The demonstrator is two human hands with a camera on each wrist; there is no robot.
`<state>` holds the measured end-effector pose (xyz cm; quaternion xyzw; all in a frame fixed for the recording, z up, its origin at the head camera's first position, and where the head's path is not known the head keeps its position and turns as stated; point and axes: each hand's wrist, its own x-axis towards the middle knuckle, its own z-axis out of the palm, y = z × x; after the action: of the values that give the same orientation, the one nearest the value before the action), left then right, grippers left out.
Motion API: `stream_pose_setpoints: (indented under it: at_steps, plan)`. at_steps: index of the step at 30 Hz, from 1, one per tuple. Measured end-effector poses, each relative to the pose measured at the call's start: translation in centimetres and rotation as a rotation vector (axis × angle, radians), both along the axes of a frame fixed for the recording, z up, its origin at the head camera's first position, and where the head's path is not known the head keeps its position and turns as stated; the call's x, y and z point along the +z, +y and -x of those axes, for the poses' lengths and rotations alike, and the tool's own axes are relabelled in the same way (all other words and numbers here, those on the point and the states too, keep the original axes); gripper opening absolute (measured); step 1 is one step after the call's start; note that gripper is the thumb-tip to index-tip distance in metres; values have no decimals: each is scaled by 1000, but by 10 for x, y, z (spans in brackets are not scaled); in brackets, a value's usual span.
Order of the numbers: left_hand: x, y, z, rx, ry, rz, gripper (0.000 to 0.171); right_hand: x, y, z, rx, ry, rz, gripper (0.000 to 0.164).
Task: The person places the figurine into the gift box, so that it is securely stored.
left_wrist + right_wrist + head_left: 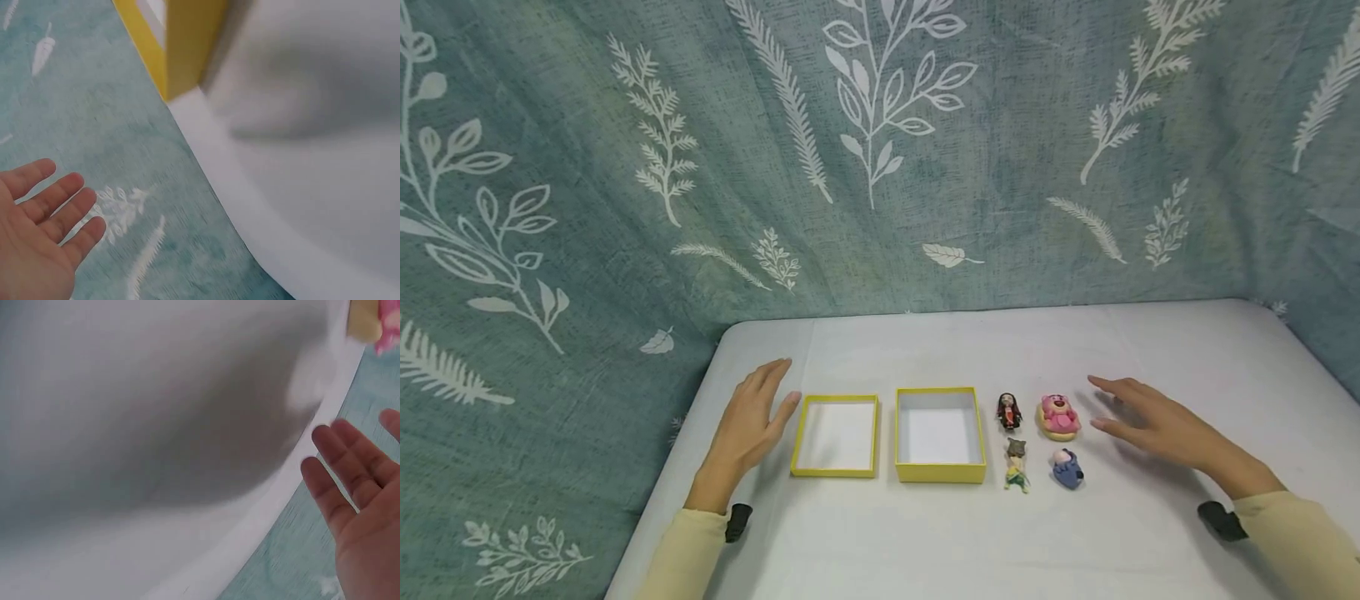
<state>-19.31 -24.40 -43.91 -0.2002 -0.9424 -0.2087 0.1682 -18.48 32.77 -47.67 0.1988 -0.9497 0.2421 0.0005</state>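
My left hand (747, 427) is held over the table's left side, fingers extended, beside a shallow yellow-rimmed box lid (874, 437) with a white inside. To the lid's right stands a deeper yellow box (940, 473), its white interior bare. Past the box lie several small figurines: a dark-haired one (1009, 412), one with a grey-brown head and green-yellow lower part (1016, 464), a pink bear on a yellow ring (1059, 417) and a blue one (1067, 469). Nearest the pink bear is my right hand (1157, 421), fingers spread and holding nothing. Both wrist views show loose, straight fingers.
A white-covered table (865, 542) with rounded far corners carries everything. Behind it and along the sides hangs a green-blue curtain (1000, 233) with white leaf prints. Dark bands (1222, 521) sit on both wrists, by the pale yellow sleeves (1300, 546).
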Motion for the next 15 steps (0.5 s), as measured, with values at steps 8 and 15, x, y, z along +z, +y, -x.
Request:
stream_pose_setpoints:
  at_steps: [8,15]
  plan:
    - [-5,25,-4,-79,-23,-9,53,-4,-30,11,58,23,-47,71]
    - [-16,46,-11,-166,-101,0,65,-5,-43,17,72,23,-43,67]
